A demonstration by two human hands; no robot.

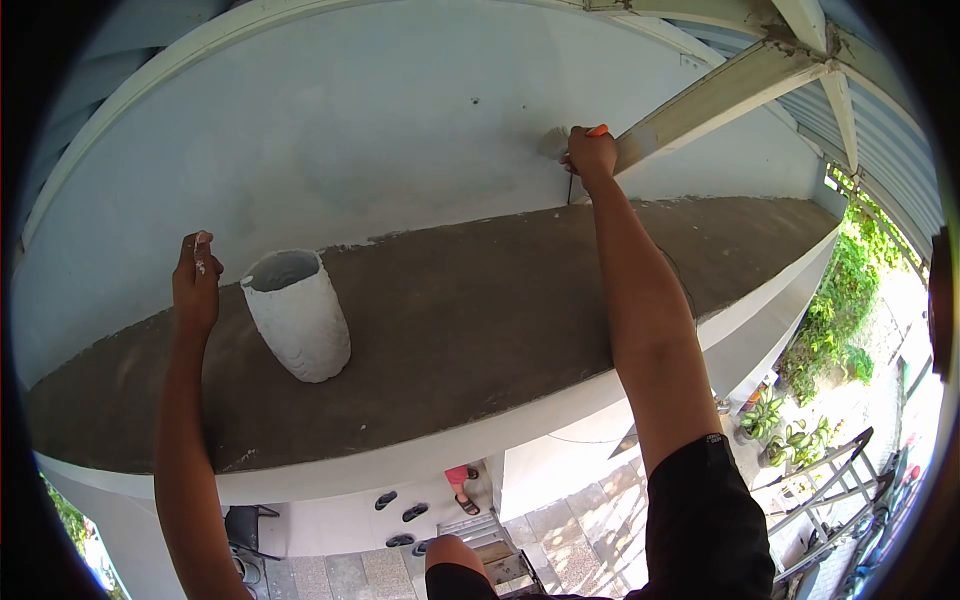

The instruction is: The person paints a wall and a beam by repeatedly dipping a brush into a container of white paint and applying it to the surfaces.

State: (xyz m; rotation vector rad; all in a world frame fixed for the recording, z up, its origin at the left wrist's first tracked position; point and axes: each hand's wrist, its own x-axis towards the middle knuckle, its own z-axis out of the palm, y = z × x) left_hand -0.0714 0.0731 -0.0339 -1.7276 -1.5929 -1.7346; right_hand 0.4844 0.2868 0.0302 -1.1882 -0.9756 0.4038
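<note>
My right hand (591,152) is closed round an orange-handled tool (598,131), raised at the pale wall (380,120) beside a beam. A greyish blurred patch, perhaps the tool's head, shows just left of the fingers. My left hand (198,272) is held up at the left, its fingers bent together and marked with white; whether anything is in it is too small to tell. Right of that hand, a white-crusted bucket (300,325) stands upright on the brown ledge (470,300), its opening towards the wall.
A pale beam (710,105) slopes up from the wall to the roof frame. Below the ledge edge are a ladder (500,560), sandals (415,512) on paving, and another person's leg (460,480). Plants (800,440) and a metal frame (820,500) are at the lower right.
</note>
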